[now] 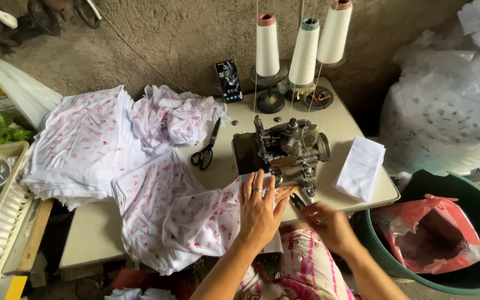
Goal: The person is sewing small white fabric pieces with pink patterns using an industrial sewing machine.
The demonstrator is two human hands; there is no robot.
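Note:
My left hand (259, 208) lies flat, fingers spread, on a piece of white fabric with red print (195, 219) at the front of a metal overlock sewing machine (287, 150). A ring shows on one finger. My right hand (329, 222) is blurred, just below and right of the machine's needle area, at the table's front edge; whether it holds anything I cannot tell. The fabric's edge runs under my left hand toward the machine foot.
Stacks of the same printed fabric (84, 144) cover the left of the table (93, 239). Black scissors (206, 150), a phone (229, 80), three thread cones (304, 47) and a folded white cloth (360, 166) stand around. A green tub (473, 222) with a red bag sits at the right.

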